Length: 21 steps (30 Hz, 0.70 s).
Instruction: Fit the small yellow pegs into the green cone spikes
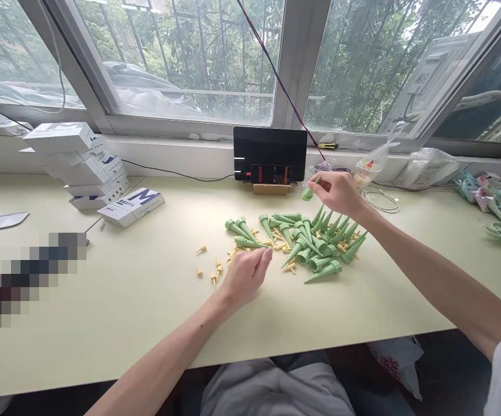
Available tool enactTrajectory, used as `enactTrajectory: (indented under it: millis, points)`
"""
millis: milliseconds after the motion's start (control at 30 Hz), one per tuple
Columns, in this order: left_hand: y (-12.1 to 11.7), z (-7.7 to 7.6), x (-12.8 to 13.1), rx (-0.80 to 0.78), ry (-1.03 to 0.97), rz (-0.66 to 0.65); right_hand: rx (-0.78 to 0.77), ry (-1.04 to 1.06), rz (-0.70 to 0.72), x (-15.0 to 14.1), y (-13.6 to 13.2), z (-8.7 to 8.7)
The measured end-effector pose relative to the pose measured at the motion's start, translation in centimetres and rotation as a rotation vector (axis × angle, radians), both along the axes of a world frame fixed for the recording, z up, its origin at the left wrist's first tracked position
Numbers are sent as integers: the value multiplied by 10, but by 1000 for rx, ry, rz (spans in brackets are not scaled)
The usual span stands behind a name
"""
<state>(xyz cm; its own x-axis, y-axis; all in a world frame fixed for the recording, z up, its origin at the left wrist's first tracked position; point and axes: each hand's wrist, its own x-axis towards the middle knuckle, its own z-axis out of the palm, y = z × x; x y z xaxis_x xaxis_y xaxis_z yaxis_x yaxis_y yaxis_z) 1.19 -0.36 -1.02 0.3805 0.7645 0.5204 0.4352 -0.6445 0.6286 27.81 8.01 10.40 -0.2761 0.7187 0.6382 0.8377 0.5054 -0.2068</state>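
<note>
My right hand [340, 192] is raised over the far side of the pile and pinches a green plastic plant-watering spike [307, 195], its wide ribbed cap end hanging down. Close to the pile's near left edge, my left hand [247, 273] is closed with its thumb on top; whatever its fingers hold is hidden. Just beyond it lies another green spike [248, 242]. Between and beyond my hands spreads a heap of green cone-shaped spikes [306, 240], mixed with small yellow nozzle-like pieces [290, 267]. Several loose yellow pieces [214, 278] lie left of my left hand.
A black tablet [270, 147] with a phone [271, 174] before it stands at the back. White boxes [72, 159] are stacked at the left, one box [132, 206] lying apart. A cup in a bag [367, 170], a white cable [381, 200] and wrapped colourful items [488, 193] are at right.
</note>
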Motion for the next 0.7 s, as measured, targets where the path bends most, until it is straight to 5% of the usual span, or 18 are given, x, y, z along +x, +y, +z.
enactTrajectory:
  millis: [100, 300, 700]
  points:
    - [-1, -5, 1, 169, 63, -66, -219, -50, -105, 20, 34, -5]
    - [-8, -9, 4, 351, 152, -162, -397, -183, -207, 26, 68, -20]
    - [-14, -12, 10, 455, 142, -210, -650, -319, -197, 22, 71, -23]
